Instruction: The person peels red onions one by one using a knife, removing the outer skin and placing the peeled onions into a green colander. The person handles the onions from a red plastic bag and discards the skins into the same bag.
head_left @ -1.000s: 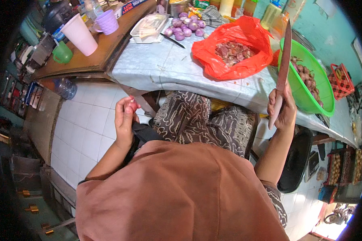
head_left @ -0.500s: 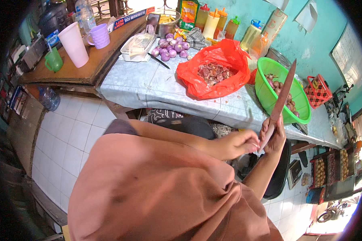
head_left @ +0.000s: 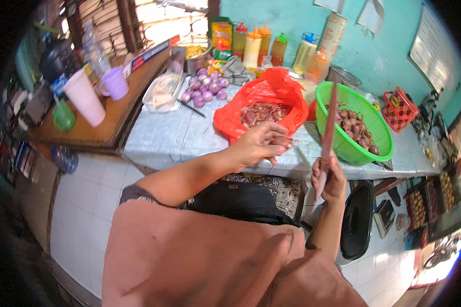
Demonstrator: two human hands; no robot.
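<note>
A long knife [head_left: 329, 130] stands nearly upright in my right hand [head_left: 330, 179], which grips its pale handle. My left hand [head_left: 261, 144] has its fingers curled round a small reddish shallot [head_left: 283, 145], partly hidden, just over the front of a red plastic bag [head_left: 230, 120] that holds dark skins or scraps [head_left: 261, 113]. To the right, a green colander [head_left: 374, 153] holds unpeeled shallots [head_left: 354, 128]. A pile of peeled purple shallots [head_left: 202, 89] lies on the table [head_left: 164, 143] at the back left, by a black knife [head_left: 192, 108].
A wooden top [head_left: 48, 128] at the left bears cups [head_left: 84, 97] and bottles. A clear food box [head_left: 161, 94] and sauce bottles [head_left: 251, 48] stand toward the back. A checked basket [head_left: 397, 110] sits at the right. A black basin [head_left: 356, 220] is below the table edge.
My left hand rose from low on the left to beside the knife, then moved forward and left over the bag's front. The knife stays upright in my right hand. The view has tilted upward.
</note>
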